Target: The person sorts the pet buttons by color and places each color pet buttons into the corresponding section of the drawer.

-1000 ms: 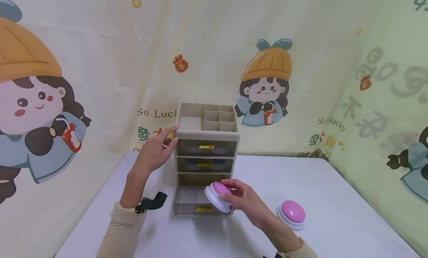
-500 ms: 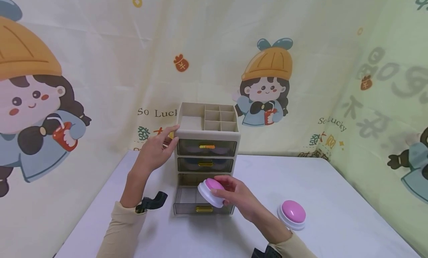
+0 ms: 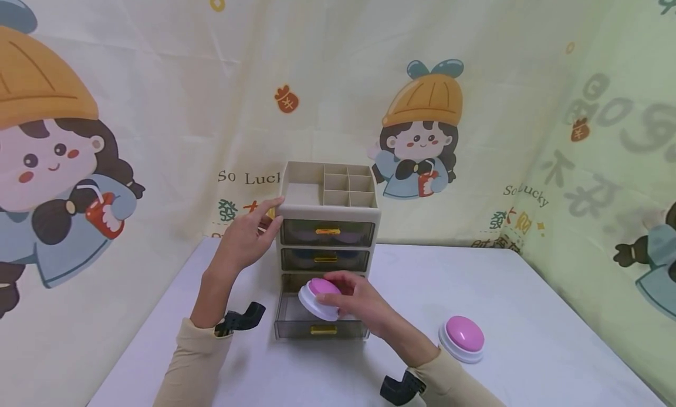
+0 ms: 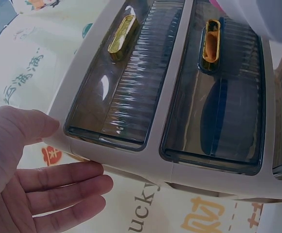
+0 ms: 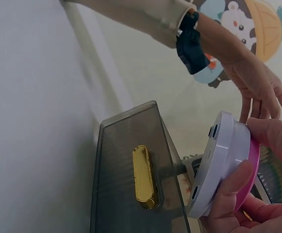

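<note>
A beige desktop drawer cabinet (image 3: 333,213) stands upright on the table, its bottom drawer (image 3: 291,329) pulled out. My left hand (image 3: 243,240) touches the cabinet's upper left edge; in the left wrist view the thumb rests against the front frame and the fingers extend along the side. My right hand (image 3: 364,307) grips a pink-domed push button (image 3: 315,306) by its rim, tilted, above the pulled-out drawer. Slots show in the underside of its white base (image 5: 216,165) in the right wrist view. A second pink push button (image 3: 463,335) sits on the table to the right.
Two upper drawers (image 3: 325,233) with gold handles are pushed in; the lower of them has a dark shape inside. The top tray (image 3: 303,193) is divided into compartments. A printed cloth (image 3: 327,73) hangs behind the white table (image 3: 422,278).
My right hand has carried the push button leftward and slightly up, from the drawer's right end to above its middle. My left hand and the cabinet have stayed in place.
</note>
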A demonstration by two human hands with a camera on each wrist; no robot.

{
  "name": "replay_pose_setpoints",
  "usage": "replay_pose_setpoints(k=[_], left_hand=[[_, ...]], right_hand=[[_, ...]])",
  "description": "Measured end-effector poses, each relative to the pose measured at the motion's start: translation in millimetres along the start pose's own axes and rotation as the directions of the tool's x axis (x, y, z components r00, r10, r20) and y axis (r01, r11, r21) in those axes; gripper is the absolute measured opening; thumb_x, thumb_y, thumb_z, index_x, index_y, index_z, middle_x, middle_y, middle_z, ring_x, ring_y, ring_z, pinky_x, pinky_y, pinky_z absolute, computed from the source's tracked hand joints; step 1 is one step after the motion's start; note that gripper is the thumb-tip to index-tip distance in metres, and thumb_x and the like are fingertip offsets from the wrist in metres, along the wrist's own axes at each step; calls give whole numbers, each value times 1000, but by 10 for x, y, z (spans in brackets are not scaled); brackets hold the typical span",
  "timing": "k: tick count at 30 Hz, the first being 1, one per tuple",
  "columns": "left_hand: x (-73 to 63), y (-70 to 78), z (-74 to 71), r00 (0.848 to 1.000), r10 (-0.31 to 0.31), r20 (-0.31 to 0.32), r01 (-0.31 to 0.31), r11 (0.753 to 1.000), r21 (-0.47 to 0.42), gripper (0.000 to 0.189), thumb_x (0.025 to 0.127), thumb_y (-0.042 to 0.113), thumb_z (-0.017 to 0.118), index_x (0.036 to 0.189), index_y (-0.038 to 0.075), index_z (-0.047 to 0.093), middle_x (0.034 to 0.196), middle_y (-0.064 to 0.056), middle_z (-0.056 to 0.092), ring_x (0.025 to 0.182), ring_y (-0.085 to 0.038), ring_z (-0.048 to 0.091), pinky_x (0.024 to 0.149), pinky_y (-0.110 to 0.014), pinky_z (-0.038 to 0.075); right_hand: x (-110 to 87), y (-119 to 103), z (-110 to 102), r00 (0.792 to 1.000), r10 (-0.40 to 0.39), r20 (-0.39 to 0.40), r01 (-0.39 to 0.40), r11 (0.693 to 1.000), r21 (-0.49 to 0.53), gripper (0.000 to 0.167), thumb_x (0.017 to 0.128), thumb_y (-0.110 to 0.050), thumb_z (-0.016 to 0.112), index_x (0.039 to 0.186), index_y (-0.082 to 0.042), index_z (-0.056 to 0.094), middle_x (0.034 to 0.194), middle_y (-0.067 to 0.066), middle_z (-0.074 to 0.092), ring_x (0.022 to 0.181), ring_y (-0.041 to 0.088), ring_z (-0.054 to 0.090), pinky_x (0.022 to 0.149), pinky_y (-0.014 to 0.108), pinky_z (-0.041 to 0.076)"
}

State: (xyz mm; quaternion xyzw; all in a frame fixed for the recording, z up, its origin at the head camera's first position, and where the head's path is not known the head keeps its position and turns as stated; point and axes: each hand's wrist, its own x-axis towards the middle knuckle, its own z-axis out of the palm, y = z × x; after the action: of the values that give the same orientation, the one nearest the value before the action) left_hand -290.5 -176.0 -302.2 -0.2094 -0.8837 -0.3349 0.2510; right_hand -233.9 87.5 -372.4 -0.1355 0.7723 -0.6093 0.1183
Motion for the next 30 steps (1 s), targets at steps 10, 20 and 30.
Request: replay_pose_setpoints(k=[10, 20, 30], left_hand=[[5, 4, -4, 1000, 6, 1, -6, 1000, -2, 44, 105, 26, 57, 148, 18, 54, 104, -17, 76, 95, -33, 73, 72, -48, 60], [4, 10, 0, 1000, -6, 4, 6, 1000, 0, 44, 105, 26, 57, 149, 19, 54, 105, -17, 76, 97, -34, 73, 73, -49, 60], [6, 15, -7, 1000, -10, 7, 10, 1000, -2, 44, 105, 27, 56, 149, 19, 53, 106, -17, 76, 97, -34, 73, 74, -49, 60]], right_hand=[[106, -27, 135, 997, -70, -46, 59, 976, -208, 53, 83, -29, 86, 129, -13, 65, 119, 5, 67, 104, 24, 60, 76, 36, 59], [218, 50, 224, 985, -160, -61, 131, 932, -338, 56, 83, -31, 85, 130, -11, 62, 119, 3, 67, 103, 21, 61, 86, 37, 56], [273, 105, 303, 991, -123, -54, 98, 937, -336, 55, 84, -35, 85, 129, -13, 62, 117, 3, 66, 103, 21, 61, 87, 38, 57]])
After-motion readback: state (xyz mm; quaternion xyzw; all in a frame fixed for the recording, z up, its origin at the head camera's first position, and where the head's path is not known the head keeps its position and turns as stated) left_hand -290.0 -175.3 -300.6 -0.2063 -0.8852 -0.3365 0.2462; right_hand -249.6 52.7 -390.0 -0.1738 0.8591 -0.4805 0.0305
